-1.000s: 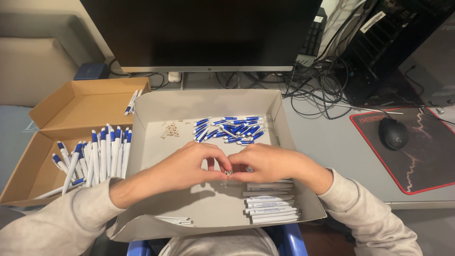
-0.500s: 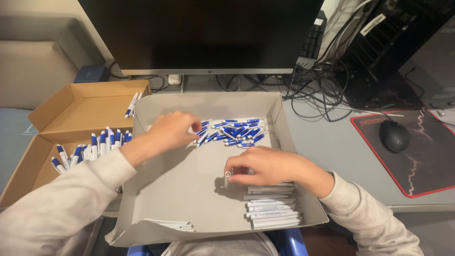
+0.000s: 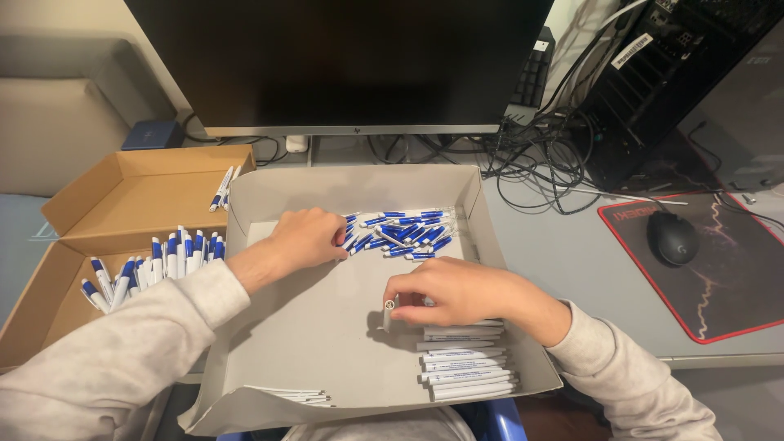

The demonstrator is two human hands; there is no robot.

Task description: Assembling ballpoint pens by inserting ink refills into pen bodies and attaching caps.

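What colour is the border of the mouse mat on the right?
The mouse mat is black with a red border, seen in the head view.

A grey desk (image 3: 563,253) carries a wide dark monitor (image 3: 343,61) with tangled black cables (image 3: 539,159) behind it. To the right lie a black mouse (image 3: 672,237) on a red-edged mat (image 3: 719,269) and a black computer tower (image 3: 661,82); a beige wall (image 3: 57,20) rises at left.

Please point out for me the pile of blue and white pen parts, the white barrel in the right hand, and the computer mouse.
pile of blue and white pen parts (image 3: 402,231), head view, middle of the heap
white barrel (image 3: 389,314), head view, its upright side below the open end
computer mouse (image 3: 672,237), head view, its rounded back
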